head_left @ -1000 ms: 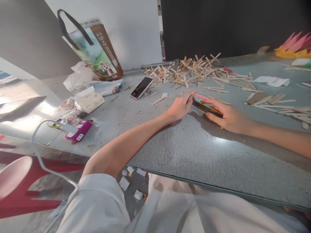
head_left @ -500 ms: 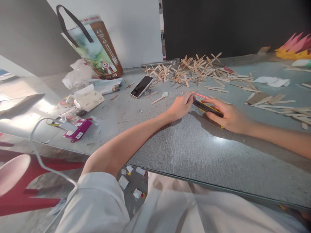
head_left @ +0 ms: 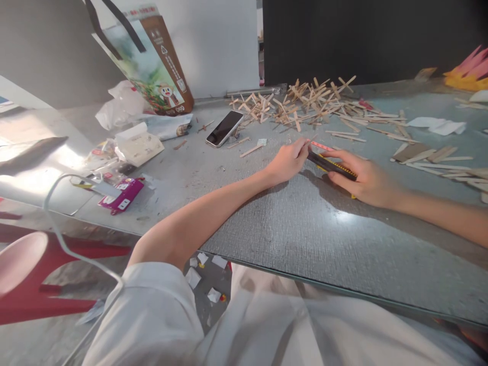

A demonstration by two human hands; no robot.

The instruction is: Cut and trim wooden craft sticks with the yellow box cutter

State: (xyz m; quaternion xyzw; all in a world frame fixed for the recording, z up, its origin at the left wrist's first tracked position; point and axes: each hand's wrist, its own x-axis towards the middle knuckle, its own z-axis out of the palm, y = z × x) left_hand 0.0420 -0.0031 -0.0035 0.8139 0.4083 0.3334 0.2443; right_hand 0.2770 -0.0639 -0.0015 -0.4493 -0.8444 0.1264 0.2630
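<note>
My left hand (head_left: 292,160) is closed in a pinch near the middle of the grey table (head_left: 267,223), around a thin wooden stick (head_left: 313,138) whose tip shows above the fingers. My right hand (head_left: 358,178) is wrapped round a black and yellow utility knife (head_left: 331,165), which points left and reaches the left fingertips. Just beyond the knife lies a red strip with pale marks (head_left: 320,146). Whether the blade touches the stick cannot be made out.
Crossed wooden sticks (head_left: 305,104) are heaped at the back, with loose sticks (head_left: 438,165) at the right. A phone (head_left: 224,129), a carrier bag (head_left: 160,71) and a purple power strip (head_left: 122,195) are at the left. A red stool (head_left: 49,274) stands beside the table.
The view has shifted slightly, so the table's things appear a little higher and farther right. Both hands keep their holds, with almost no change between them.
</note>
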